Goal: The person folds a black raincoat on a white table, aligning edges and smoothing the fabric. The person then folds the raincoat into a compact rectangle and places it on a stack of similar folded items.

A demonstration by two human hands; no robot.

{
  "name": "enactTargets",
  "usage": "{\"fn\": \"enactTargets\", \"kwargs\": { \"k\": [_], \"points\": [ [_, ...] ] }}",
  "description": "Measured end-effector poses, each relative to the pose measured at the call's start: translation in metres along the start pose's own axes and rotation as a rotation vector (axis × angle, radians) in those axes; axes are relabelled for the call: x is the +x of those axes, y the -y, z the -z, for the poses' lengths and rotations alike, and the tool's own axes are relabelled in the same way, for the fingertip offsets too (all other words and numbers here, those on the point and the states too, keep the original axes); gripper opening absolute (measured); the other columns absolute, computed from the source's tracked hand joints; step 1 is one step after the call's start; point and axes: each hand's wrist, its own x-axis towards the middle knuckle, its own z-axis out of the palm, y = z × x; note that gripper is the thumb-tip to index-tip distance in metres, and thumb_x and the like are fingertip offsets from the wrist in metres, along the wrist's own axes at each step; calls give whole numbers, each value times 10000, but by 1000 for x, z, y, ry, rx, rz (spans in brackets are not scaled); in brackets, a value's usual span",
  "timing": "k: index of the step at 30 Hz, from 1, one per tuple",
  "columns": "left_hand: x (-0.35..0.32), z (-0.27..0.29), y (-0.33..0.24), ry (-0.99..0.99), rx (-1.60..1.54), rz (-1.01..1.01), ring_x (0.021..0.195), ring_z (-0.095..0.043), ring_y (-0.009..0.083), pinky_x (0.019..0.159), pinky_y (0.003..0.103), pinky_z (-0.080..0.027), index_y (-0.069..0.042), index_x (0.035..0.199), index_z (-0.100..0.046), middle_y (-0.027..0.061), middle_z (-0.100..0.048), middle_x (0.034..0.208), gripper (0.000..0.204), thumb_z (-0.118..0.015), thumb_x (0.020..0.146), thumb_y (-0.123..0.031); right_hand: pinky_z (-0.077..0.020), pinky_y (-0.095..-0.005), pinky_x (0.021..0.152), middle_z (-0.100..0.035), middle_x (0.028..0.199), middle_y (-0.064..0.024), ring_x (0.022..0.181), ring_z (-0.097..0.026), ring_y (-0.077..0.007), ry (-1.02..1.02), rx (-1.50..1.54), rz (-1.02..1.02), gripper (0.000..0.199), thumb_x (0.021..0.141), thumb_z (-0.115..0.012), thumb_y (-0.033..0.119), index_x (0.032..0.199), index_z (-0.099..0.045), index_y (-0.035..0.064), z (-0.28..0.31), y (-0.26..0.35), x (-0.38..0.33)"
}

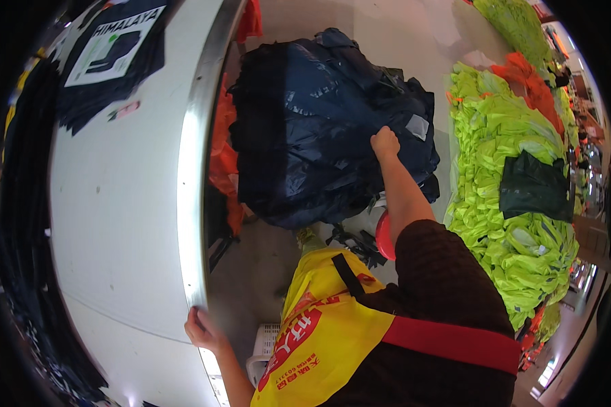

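A big heap of dark navy garments (319, 129) with a slight sheen lies ahead of me, beside the white table. My right hand (385, 142) reaches over it, closed on the navy fabric near a small pale patch (417, 127). At the table's metal edge is my left hand (202, 330), fingers curled together. Something small and dark shows at its fingertips, too small to name.
The long white table (122, 224) runs along my left, with a stack of dark printed pieces (115, 61) at its far end. Bright yellow-green garments (502, 142) are piled on the right. A red tub (385, 236) and a white basket (265, 339) stand low near me.
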Motion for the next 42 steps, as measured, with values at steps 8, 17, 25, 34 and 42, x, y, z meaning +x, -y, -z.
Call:
{"fn": "enactTargets", "kwargs": {
  "k": [8,17,25,34,42],
  "points": [
    [-5,-6,1,81,79,47,748,-580,253,642,324,-484,13,1019,-588,138,-599,922,160,-536,906,-88,-521,-416,758,-591,1091,-177,913,-614,-329,-59,-484,261,240,815,-546,144,1017,-620,38,-87,-48,53],
    [-7,-14,-2,33,88,3,778,-599,261,667,328,-500,13,1000,-595,141,-611,930,165,-535,913,-114,-468,-470,735,-597,843,-278,831,-565,-458,-31,133,497,216,807,-500,158,951,-578,19,-3,-57,55],
    [-3,-10,1,49,65,-40,792,-602,226,666,315,-504,-4,993,-622,112,-625,908,147,-582,881,-91,-479,-374,877,-660,1038,-116,948,-632,-262,808,1537,184,323,910,-516,265,1079,-608,6,216,51,-109],
    [-108,-4,-26,792,-320,-331,1245,-399,340,1051,494,-264,-27,1358,-368,156,-435,1349,761,-693,772,-387,-488,-307,540,-626,652,-28,534,-574,-184,1770,1772,-275,370,720,-683,500,751,-626,137,266,151,-416],
    [-115,67,-71,405,-1336,950,1230,-423,268,1042,430,-304,-95,1429,-172,119,-426,1361,923,-748,734,-287,-417,-305,903,-568,1137,-86,1020,-545,-197,924,1538,1627,295,925,-510,190,1173,-530,33,253,157,-538]
  ]
}}
